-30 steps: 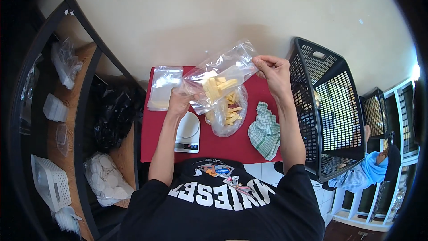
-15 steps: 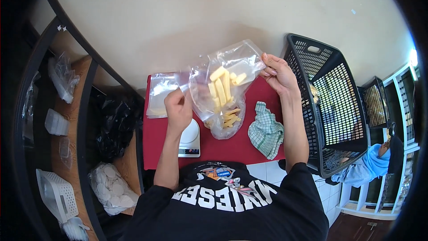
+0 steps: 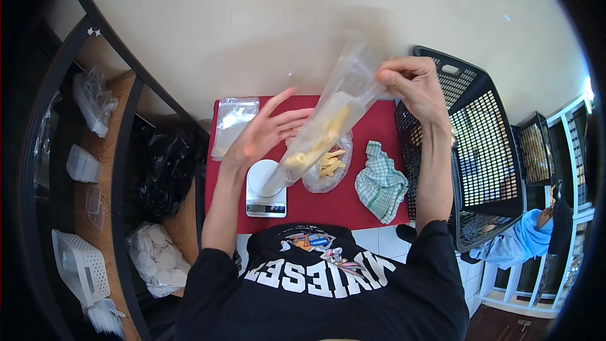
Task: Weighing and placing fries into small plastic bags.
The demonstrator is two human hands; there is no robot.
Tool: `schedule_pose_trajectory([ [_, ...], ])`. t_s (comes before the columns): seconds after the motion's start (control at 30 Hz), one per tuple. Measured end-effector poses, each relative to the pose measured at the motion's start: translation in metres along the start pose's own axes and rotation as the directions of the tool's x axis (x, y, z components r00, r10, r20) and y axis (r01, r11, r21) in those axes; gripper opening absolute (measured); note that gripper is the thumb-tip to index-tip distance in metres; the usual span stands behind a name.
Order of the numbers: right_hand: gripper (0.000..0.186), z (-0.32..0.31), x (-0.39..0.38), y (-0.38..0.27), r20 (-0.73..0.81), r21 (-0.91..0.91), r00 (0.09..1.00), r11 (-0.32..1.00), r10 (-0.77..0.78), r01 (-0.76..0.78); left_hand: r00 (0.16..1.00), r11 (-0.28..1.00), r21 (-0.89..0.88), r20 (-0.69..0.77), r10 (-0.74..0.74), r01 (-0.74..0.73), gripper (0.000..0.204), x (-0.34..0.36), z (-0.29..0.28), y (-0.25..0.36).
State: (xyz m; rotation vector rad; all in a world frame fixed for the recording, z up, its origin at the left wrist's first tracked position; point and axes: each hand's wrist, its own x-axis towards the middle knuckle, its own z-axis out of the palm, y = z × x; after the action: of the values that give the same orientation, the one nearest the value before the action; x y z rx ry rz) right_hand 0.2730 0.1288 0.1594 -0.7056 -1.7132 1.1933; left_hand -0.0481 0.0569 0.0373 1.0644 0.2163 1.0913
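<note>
Hands: 2 | right hand (image 3: 413, 85) pinching 1 clear bag (image 3: 328, 129) | left hand (image 3: 268, 129) released, fingers spread | 1 scale (image 3: 265, 189)

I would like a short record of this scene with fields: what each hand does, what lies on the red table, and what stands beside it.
right hand: pinches the top of a clear bag of yellow sticks, held up and tilted
left hand: open, fingers spread, beside the bag; contact cannot be told
red table: white kitchen scale, second open bag of sticks, stack of empty clear bags, green checked cloth
to the right: black plastic crate
to the left: wooden shelf with packed bags
</note>
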Motion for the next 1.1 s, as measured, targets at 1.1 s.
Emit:
schedule_pose_trajectory([
  [1.1,0.015,0.026,-0.182,0.216,-0.741,0.075,0.562,0.877,0.368,-0.475,0.401,0.628,0.778,-0.583,0.706,0.024,0.083,-0.077,-0.078,-0.114],
])
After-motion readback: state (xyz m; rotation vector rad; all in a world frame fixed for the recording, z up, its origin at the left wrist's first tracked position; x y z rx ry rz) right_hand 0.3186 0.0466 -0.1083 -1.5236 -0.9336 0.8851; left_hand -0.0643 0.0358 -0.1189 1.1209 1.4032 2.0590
